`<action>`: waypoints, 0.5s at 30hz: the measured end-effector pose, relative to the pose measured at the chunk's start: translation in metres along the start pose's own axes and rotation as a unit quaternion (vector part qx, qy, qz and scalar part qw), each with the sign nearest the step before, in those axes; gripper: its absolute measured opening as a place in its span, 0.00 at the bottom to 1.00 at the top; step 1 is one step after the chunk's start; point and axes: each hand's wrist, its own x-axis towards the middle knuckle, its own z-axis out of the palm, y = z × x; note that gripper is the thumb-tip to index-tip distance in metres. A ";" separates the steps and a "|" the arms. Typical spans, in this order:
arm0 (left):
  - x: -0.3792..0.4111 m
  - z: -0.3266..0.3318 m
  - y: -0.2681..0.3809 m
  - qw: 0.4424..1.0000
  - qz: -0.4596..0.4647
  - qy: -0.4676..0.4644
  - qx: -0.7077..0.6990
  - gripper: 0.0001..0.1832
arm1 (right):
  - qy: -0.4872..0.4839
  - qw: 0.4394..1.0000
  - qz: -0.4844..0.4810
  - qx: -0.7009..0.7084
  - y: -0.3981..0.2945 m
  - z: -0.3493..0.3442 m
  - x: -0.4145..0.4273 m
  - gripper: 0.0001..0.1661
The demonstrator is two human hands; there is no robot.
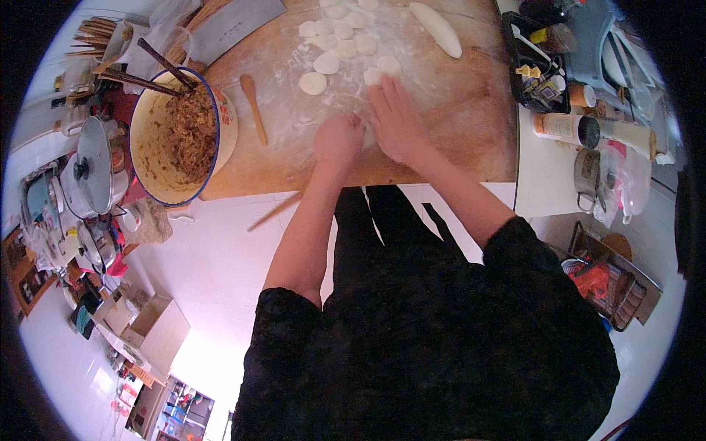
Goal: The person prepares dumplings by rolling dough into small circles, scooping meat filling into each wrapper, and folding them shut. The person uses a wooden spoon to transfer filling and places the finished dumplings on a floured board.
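Observation:
My left hand (pixel 339 138) is curled near the front of the floured wooden board (pixel 463 149); whether something is inside it cannot be seen. My right hand (pixel 397 121) lies flat with its fingers extended, the fingertips at a small dough round (pixel 373 76) in the middle of the board. Several flattened dough rounds (pixel 345 30) lie beyond the hands, one of them (pixel 313 84) nearer to the left. A long roll of dough (pixel 436 28) rests at the back right. A small wooden spatula (pixel 253 110) lies left of my left hand.
Left of the spatula stands an enamel basin (pixel 144 160) of minced filling (pixel 193 132) with chopsticks (pixel 138 82) in it. A broad metal blade (pixel 237 30) lies behind. A black tray (pixel 551 105) of small items and a jar (pixel 565 129) stand beyond the board's right edge.

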 end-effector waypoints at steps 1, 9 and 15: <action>0.001 0.003 -0.005 1.000 0.003 0.000 0.002 0.13 | -0.029 0.999 0.005 0.016 0.000 -0.002 -0.015 0.32; -0.013 0.007 -0.009 0.994 -0.029 0.014 -0.109 0.11 | 0.036 0.999 -0.007 -0.006 -0.002 -0.004 0.024 0.33; -0.011 -0.003 -0.009 0.998 -0.018 0.001 -0.067 0.12 | -0.038 0.999 -0.007 0.002 -0.001 -0.010 -0.027 0.32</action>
